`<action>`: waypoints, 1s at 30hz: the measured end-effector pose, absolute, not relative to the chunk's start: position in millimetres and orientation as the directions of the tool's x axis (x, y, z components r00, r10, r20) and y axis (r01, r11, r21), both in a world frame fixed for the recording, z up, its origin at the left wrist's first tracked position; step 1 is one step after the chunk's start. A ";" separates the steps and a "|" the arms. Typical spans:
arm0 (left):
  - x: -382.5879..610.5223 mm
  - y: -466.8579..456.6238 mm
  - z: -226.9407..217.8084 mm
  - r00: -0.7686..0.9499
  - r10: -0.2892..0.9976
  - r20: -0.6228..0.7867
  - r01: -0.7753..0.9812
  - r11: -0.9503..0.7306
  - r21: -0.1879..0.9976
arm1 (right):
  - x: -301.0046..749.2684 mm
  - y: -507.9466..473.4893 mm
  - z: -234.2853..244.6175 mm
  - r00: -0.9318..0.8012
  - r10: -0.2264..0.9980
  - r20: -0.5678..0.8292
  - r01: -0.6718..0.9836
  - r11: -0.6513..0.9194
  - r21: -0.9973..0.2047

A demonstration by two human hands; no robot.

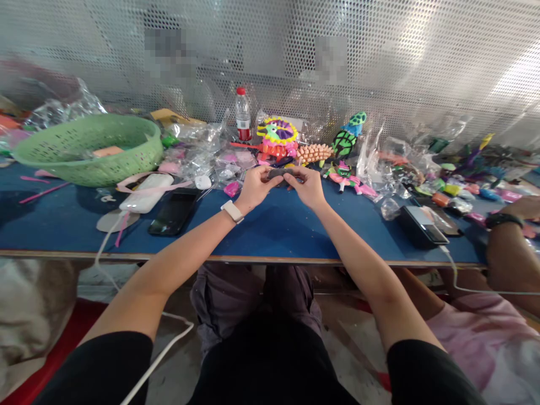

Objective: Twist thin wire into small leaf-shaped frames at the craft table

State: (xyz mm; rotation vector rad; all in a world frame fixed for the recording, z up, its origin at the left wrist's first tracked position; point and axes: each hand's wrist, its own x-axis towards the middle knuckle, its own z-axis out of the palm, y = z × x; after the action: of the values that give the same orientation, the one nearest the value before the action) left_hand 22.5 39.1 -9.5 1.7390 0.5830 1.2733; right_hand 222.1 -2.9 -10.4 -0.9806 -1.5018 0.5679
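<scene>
Both hands meet over the blue table, pinching a small dark grey lump, apparently modelling clay (276, 174). My left hand (258, 188), with a pale band at the wrist, has its thumb and fingertips on the lump's left side. Thumb and fingers of my right hand (307, 184) close on its right end. Just beyond the fingers are a colourful clay figure with a yellow scalloped edge (278, 132), a peach spiky clay piece (314, 153) and a green-and-black clay figure (345, 142). A pink-and-green clay figure (343, 175) lies right of my right hand.
A green basket (93, 169) stands left, near a white power bank (147, 192) with a cable and a dark phone (175, 212). A red-capped bottle (243, 115) stands behind. At right are a black device (422, 228), clay packets and another person's hand (525, 208).
</scene>
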 end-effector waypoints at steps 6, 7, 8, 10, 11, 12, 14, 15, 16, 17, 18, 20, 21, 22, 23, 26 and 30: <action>22.4 40.1 -10.2 0.354 0.800 0.485 -0.107 -0.480 0.871 | 225.3 0.5 -13.2 0.063 0.822 0.566 0.269 0.532 -0.803; 22.3 39.9 -10.2 0.357 0.803 0.478 -0.113 -0.470 0.875 | 225.7 0.6 -13.9 0.061 0.821 0.568 0.268 0.535 -0.801; 22.1 39.7 -10.2 0.363 0.804 0.471 -0.120 -0.460 0.880 | 225.9 0.5 -14.5 0.058 0.819 0.571 0.261 0.540 -0.800; 21.7 39.3 -10.2 0.379 0.803 0.461 -0.129 -0.447 0.885 | 225.6 -0.3 -14.9 0.058 0.813 0.579 0.248 0.550 -0.798; 21.5 39.2 -10.2 0.383 0.801 0.460 -0.130 -0.447 0.885 | 225.1 -0.8 -14.8 0.062 0.811 0.582 0.242 0.553 -0.797; 21.4 39.2 -10.2 0.383 0.799 0.463 -0.129 -0.450 0.884 | 224.4 -1.2 -14.6 0.068 0.811 0.581 0.233 0.553 -0.800; 21.5 39.6 -10.6 0.375 0.796 0.475 -0.130 -0.462 0.877 | 222.8 -1.5 -14.0 0.086 0.821 0.564 0.199 0.541 -0.817; 21.6 40.0 -10.9 0.373 0.794 0.480 -0.132 -0.467 0.875 | 222.1 -1.2 -13.9 0.095 0.829 0.551 0.172 0.531 -0.830; 21.8 40.3 -11.3 0.374 0.791 0.484 -0.133 -0.470 0.872 | 221.6 -0.7 -14.0 0.102 0.839 0.535 0.140 0.520 -0.842; 22.1 40.7 -11.7 0.378 0.788 0.485 -0.133 -0.473 0.871 | 221.5 0.1 -14.3 0.104 0.848 0.520 0.109 0.510 -0.853; 22.3 41.0 -12.1 0.385 0.786 0.484 -0.131 -0.473 0.871 | 221.7 1.1 -15.0 0.104 0.855 0.507 0.080 0.501 -0.861; 22.8 41.0 -12.4 0.395 0.786 0.476 -0.132 -0.464 0.876 | 223.0 3.4 -17.0 0.095 0.869 0.486 0.030 0.485 -0.874; 23.1 40.7 -12.4 0.395 0.789 0.471 -0.136 -0.456 0.879 | 224.0 4.6 -18.1 0.088 0.874 0.477 0.013 0.478 -0.878; 23.2 40.2 -12.2 0.390 0.795 0.465 -0.141 -0.448 0.883 | 225.1 5.6 -19.1 0.080 0.878 0.472 0.003 0.473 -0.881; 23.3 39.6 -11.8 0.384 0.801 0.459 -0.146 -0.439 0.887 | 226.2 6.4 -19.9 0.073 0.880 0.470 0.003 0.471 -0.882; 23.3 37.8 -10.6 0.371 0.817 0.443 -0.145 -0.420 0.896 | 229.0 6.1 -19.8 0.058 0.869 0.491 0.066 0.487 -0.871; 22.3 37.8 -9.9 0.360 0.819 0.447 -0.109 -0.439 0.892 | 229.1 0.7 -15.5 0.031 0.825 0.564 0.270 0.536 -0.799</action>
State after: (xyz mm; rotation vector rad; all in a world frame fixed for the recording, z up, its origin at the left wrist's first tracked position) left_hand 22.3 37.8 -9.9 1.6807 0.6394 1.2360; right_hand 229.1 0.7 -15.5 -0.9773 -1.5271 0.5549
